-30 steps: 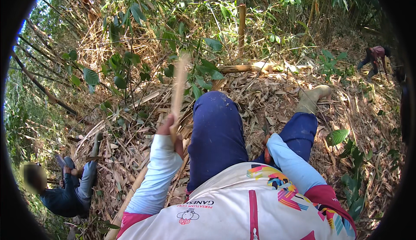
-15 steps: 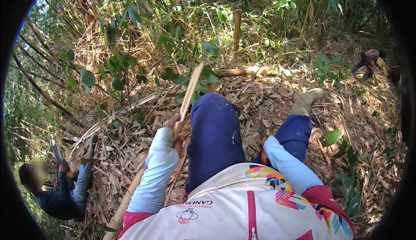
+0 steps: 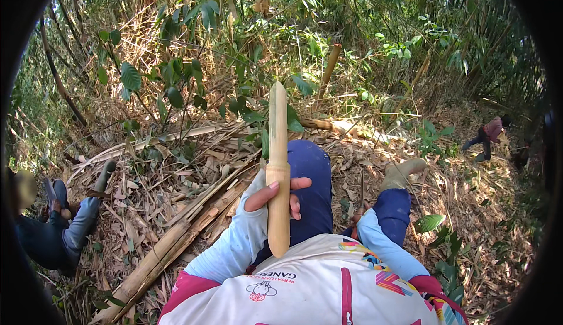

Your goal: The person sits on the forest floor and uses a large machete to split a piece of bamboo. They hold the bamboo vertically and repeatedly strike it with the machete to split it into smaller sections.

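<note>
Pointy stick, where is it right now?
In the head view, the stick is near the middle, gripped in the left hand, with its pointed tip up and the blue trousers just behind it.

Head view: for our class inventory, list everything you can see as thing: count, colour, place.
bamboo piece: one, pale tan, upright in the picture's middle
blade: one, dark, at the right hand
long split pole: one, tan, on the ground at left
stake: one, brown, leaning, top centre
dry leaves: many, brown, over the ground
leafy plants: several, green, mostly far side
co-workers: two, dark top at left edge, pinkish top at right
boot: one, olive, right of centre
trousers: one pair, navy, centre
top: one, white and maroon, lower edge
hands: two, left holding the bamboo piece, right mostly hidden
</note>
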`<state>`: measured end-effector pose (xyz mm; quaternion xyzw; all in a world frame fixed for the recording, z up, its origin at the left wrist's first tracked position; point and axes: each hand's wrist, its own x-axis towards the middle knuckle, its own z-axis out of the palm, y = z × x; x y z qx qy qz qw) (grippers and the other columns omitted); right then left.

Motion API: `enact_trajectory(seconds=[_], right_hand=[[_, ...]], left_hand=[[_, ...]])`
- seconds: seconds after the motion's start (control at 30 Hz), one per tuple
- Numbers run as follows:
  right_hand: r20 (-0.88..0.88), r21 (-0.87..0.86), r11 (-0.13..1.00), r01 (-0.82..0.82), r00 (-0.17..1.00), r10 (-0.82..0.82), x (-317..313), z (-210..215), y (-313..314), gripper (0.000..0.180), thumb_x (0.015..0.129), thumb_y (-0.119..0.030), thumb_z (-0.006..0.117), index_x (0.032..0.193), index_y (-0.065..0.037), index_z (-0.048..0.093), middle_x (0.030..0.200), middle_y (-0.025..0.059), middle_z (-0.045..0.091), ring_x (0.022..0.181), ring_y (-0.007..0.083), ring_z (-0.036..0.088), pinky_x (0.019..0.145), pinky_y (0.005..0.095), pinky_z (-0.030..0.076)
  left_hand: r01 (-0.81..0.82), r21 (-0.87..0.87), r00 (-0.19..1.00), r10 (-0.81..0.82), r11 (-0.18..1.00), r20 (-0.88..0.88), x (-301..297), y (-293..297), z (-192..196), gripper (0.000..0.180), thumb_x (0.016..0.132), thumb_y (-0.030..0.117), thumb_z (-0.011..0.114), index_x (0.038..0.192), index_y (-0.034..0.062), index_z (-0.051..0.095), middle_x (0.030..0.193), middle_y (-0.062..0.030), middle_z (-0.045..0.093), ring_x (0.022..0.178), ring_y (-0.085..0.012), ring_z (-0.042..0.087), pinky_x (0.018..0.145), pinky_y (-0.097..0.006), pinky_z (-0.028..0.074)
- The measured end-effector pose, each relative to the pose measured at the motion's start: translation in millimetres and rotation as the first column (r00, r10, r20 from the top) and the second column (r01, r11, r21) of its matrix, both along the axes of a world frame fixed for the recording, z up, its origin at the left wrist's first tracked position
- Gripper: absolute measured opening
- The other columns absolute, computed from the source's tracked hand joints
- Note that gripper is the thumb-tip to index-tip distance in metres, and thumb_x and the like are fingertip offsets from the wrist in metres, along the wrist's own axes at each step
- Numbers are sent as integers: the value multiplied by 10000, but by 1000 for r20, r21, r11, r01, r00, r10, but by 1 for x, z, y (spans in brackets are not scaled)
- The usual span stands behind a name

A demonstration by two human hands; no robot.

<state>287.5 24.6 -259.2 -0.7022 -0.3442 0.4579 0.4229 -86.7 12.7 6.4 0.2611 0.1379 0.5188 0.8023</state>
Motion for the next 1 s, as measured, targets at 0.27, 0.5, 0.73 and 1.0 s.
enact_trajectory(seconds=[0.27,0.5,0.73,1.0], right_hand=[[67,117,991,-64,996,56,-21,104,2,851,781,75,589,1500,-79,161,962,115,549,630,198,578,525,312,491],[103,473,866,-159,987,125,-71,230,4,870,810,85,563,1516,-102,90,839,63,559,635,133,558,539,277,490],[-2,367,906,-210,974,227,-65,256,7,421,851,-75,681,1224,-5,499,696,14,545,553,91,529,481,240,432],[-131,417,871,-258,932,339,-82,254,-30,324,820,-73,726,1070,-6,532,734,34,577,547,98,552,501,243,454]], left_hand=[[1,78,999,2,997,-48,10,0,9,626,898,258,566,1411,79,254,1249,-283,529,804,-282,644,653,-400,599],[9,133,993,7,991,-121,15,0,20,634,898,269,569,1406,66,249,1234,-273,541,841,-291,657,679,-418,601],[-47,119,987,65,992,-150,37,2,31,465,917,263,568,1253,23,353,1149,-231,580,873,-276,656,730,-412,589],[-97,133,955,130,986,-268,65,31,26,287,950,252,564,1050,4,462,950,-149,626,855,-231,653,768,-370,568]])
